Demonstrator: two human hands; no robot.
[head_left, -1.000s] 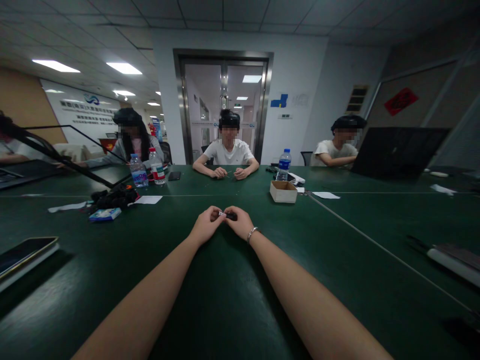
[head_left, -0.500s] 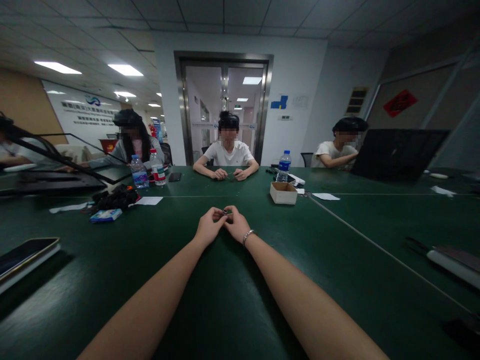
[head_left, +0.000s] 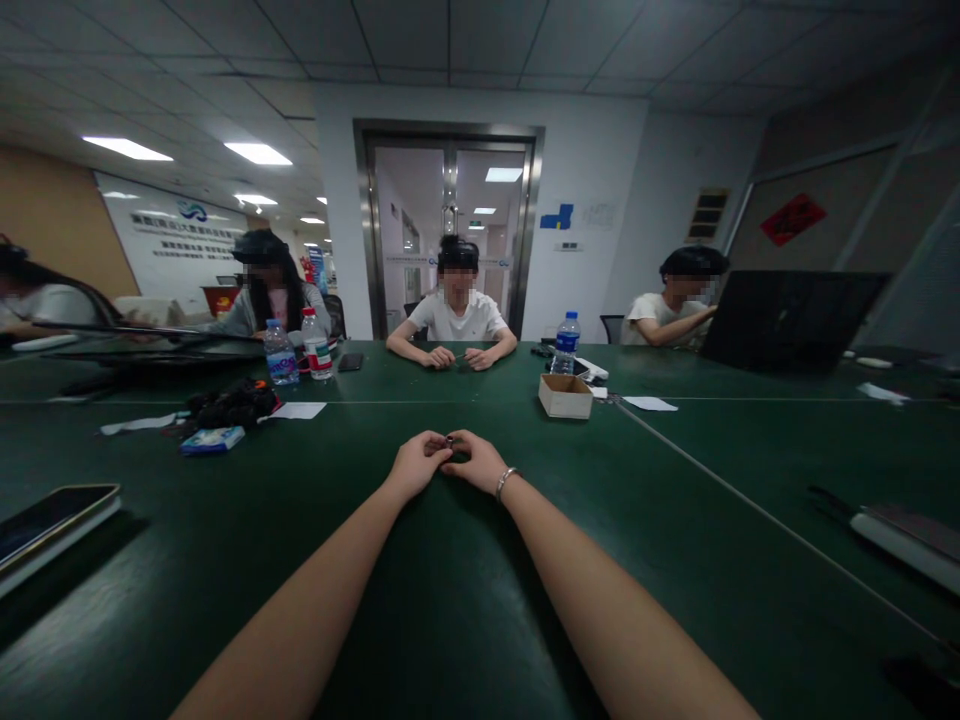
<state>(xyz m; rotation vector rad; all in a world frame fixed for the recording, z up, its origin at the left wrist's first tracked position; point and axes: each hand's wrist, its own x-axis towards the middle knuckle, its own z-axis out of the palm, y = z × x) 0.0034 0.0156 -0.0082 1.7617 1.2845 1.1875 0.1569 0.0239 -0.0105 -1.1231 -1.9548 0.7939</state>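
My left hand point(head_left: 415, 463) and my right hand point(head_left: 477, 461) meet over the dark green table point(head_left: 450, 600), fingertips pinched together. Between them sits a small dark object with a metal tip point(head_left: 450, 441), too small to name; both hands grip it. A silver bracelet point(head_left: 504, 481) circles my right wrist. Both forearms stretch forward from the bottom edge.
A small cardboard box point(head_left: 565, 395) and a water bottle point(head_left: 566, 343) stand ahead right. Bottles point(head_left: 280, 352), a black bundle point(head_left: 231, 403) and a blue packet point(head_left: 212, 440) lie left. A phone point(head_left: 49, 510) rests near left. A laptop point(head_left: 787, 320) stands right. Three people sit across the table.
The view has tilted slightly, so everything sits lower in the frame. My hands stay joined; the small object is now more hidden between the fingers than a second ago.
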